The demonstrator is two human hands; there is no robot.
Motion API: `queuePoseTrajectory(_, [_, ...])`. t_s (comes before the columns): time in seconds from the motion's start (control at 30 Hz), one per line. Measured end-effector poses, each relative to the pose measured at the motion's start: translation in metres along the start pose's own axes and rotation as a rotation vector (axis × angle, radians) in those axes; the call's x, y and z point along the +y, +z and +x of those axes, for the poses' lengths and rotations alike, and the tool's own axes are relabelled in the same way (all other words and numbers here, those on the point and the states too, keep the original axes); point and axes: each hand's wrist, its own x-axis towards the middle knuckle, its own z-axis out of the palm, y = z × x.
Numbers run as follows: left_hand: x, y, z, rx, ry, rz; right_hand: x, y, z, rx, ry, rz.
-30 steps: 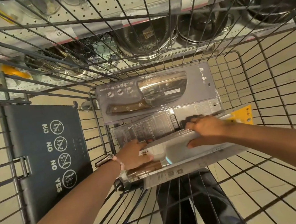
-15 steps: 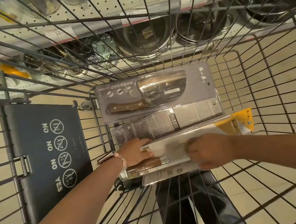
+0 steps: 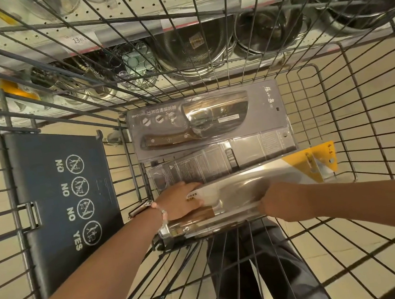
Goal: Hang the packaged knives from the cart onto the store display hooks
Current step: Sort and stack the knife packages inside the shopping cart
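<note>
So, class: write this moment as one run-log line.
stage: picking from cart | left hand: on yellow-corner knife pack | right hand: gripping same pack's near edge | grey knife pack: lying in cart | hung: none visible

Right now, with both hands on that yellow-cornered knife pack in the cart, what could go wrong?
1. The glossy clear yellow-cornered knife pack looks slick; the right hand holds only its near edge, so it might slip.
2. It overlaps the clear blister pack face-down beneath; lifting could drag that one along.
3. The left hand rests flat on the pack, so a snag on the grey wire cart wall could twist the pack loose.
</note>
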Motion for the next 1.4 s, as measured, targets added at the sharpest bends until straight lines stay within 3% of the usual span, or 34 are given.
queuePoseTrajectory(0.13, [-0.002, 0.001, 0.002, -0.033, -0.025, -0.032, 0.001, -0.013, 0.001, 0.010, 0.079, 0.000])
queuePoseTrajectory(0.37, [-0.002, 0.006, 0.010, -0.152, -0.048, 0.035, 0.010, -0.037, 0.001, 0.045, 0.115, 0.237])
queuePoseTrajectory(0.57, [-0.001, 0.002, 0.004, -0.243, -0.069, -0.144, 0.026, -0.033, 0.013, 0.241, 0.205, 0.392])
queuePoseTrajectory(0.67, [-0.001, 0.007, -0.002, -0.218, -0.068, -0.109, 0.025, -0.032, 0.016, 0.287, 0.188, 0.425])
queuePoseTrajectory(0.8, [-0.003, 0.012, -0.002, -0.191, -0.038, -0.037, 0.027, -0.029, 0.015, 0.469, 0.203, 0.349])
queuePoseTrajectory(0.87, [-0.003, 0.012, -0.003, -0.211, -0.029, -0.034, 0.030, -0.034, 0.010, 0.356, 0.295, 0.221])
queuePoseTrajectory(0.97, [0.000, 0.010, -0.004, -0.214, -0.022, -0.033, 0.031, -0.035, 0.001, 0.127, 0.432, 0.278])
queuePoseTrajectory(1.07, [0.003, 0.008, -0.005, -0.207, 0.003, -0.018, 0.035, -0.023, -0.006, 0.061, 0.464, 0.364])
queuePoseTrajectory(1.23, [0.009, 0.011, -0.005, -0.215, -0.024, 0.058, 0.038, -0.021, -0.007, 0.011, 0.465, 0.336])
queuePoseTrajectory(1.3, [0.014, 0.011, -0.006, -0.202, -0.030, 0.089, 0.038, -0.024, -0.009, 0.004, 0.452, 0.441])
queuePoseTrajectory(1.37, [0.017, 0.010, -0.006, -0.196, -0.023, 0.098, 0.039, -0.027, -0.008, 0.116, 0.511, 0.673])
queuePoseTrajectory(1.4, [0.018, 0.009, -0.007, -0.196, -0.021, 0.094, 0.042, -0.026, -0.006, 0.253, 0.596, 0.753])
